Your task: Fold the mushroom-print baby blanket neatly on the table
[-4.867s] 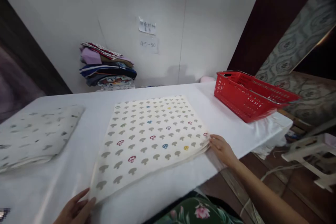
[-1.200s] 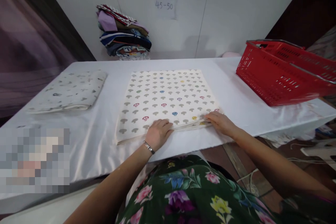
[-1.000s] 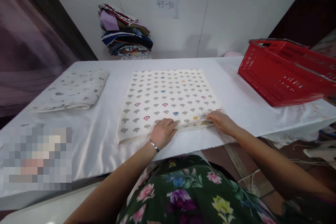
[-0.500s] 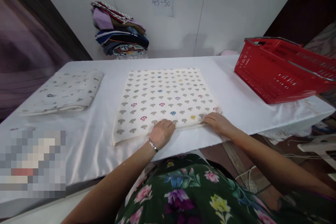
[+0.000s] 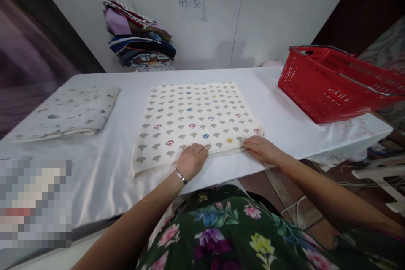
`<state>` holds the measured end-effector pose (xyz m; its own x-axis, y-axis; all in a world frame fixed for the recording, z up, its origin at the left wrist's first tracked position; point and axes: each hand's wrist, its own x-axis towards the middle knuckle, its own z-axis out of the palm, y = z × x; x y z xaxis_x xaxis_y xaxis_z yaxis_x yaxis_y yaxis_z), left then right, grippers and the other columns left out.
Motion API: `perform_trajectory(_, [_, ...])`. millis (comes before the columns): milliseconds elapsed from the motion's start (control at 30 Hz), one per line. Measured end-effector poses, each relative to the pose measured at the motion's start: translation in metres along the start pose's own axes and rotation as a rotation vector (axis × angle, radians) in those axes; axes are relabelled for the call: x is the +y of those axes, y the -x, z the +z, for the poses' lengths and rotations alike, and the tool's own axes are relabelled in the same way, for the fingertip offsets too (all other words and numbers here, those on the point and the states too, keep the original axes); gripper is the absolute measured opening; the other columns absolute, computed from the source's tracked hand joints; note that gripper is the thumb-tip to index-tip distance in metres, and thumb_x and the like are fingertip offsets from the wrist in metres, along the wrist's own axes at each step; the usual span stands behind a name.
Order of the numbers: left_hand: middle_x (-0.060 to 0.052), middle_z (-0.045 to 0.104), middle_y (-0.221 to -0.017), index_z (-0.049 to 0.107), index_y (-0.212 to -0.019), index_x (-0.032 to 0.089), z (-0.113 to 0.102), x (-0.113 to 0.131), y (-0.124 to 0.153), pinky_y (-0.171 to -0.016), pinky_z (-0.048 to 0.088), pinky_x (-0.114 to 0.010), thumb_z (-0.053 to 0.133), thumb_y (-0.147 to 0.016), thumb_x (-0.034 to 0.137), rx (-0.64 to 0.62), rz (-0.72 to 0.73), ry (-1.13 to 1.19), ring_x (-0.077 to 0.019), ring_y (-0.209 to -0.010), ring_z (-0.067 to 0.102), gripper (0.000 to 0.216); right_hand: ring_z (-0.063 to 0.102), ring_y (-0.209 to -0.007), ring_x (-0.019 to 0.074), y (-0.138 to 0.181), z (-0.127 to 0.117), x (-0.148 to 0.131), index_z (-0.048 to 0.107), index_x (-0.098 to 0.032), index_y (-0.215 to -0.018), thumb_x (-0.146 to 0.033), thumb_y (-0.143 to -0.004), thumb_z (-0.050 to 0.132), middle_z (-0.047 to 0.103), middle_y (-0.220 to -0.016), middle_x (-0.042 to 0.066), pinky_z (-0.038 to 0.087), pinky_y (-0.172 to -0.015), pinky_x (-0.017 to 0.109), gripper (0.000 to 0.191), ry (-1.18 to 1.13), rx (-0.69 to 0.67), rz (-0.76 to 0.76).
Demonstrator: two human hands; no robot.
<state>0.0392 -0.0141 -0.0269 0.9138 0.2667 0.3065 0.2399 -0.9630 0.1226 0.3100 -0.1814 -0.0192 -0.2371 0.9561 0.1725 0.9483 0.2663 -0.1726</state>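
Observation:
A folded cream cloth (image 5: 186,118) printed with grey and coloured mushrooms lies flat in front of me. My left hand (image 5: 192,160) is closed on the middle of its near edge, fingers curled over the top and thumb hidden. At the near right corner my right hand (image 5: 262,150) grips the same edge, its thumb also out of sight. Several layers show along that edge. Farther left lies another folded cloth (image 5: 69,112), white with a small scattered print, apart from both hands.
The table wears a shiny white cover (image 5: 107,177). A red plastic basket (image 5: 335,86) with metal handles stands at the right end. Behind the table rises a stack of folded fabrics (image 5: 141,36) against the wall. A blurred-out patch (image 5: 34,202) covers the lower left.
The whole view has shifted slightly, so things sit a little farther left. Both hands keep their places on the mushroom-print cloth, which looks unchanged.

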Motion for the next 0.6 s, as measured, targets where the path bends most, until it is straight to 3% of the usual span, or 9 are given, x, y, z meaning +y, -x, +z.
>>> perform_trajectory(267, [-0.006, 0.059, -0.085, 0.060, -0.085, 0.018, 0.0016, -0.0019, -0.0002, -0.072, 0.043, -0.032, 0.042, -0.089, 0.026, 0.000, -0.008, 0.054, -0.0181, -0.085, 0.052, 0.020, 0.057, -0.092, 0.0164, -0.0026, 0.0015, 0.0065, 0.063, -0.025, -0.097, -0.019, -0.089, 0.040, 0.064, -0.097, 0.005, 0.049, -0.080, 0.034, 0.024, -0.123, 0.031, 0.098])
perform_trajectory(467, [-0.006, 0.059, -0.088, 0.059, -0.088, 0.018, 0.0033, -0.0036, -0.0003, -0.073, 0.043, -0.032, 0.044, -0.089, 0.027, -0.018, -0.014, 0.056, -0.0181, -0.085, 0.052, 0.017, 0.057, -0.089, 0.0176, -0.0033, 0.0043, 0.0079, 0.061, -0.022, -0.098, -0.017, -0.088, 0.039, 0.064, -0.096, 0.006, 0.050, -0.077, 0.033, 0.025, -0.080, 0.050, 0.089])
perform_trajectory(600, [-0.006, 0.059, -0.092, 0.058, -0.095, 0.019, 0.0037, -0.0045, -0.0001, -0.075, 0.043, -0.032, 0.047, -0.087, 0.029, -0.023, -0.012, 0.059, -0.0188, -0.088, 0.051, 0.016, 0.057, -0.090, 0.0179, -0.0048, 0.0055, 0.0062, 0.058, -0.022, -0.099, -0.016, -0.088, 0.038, 0.063, -0.094, 0.006, 0.048, -0.079, 0.036, 0.024, -0.081, 0.110, 0.166])
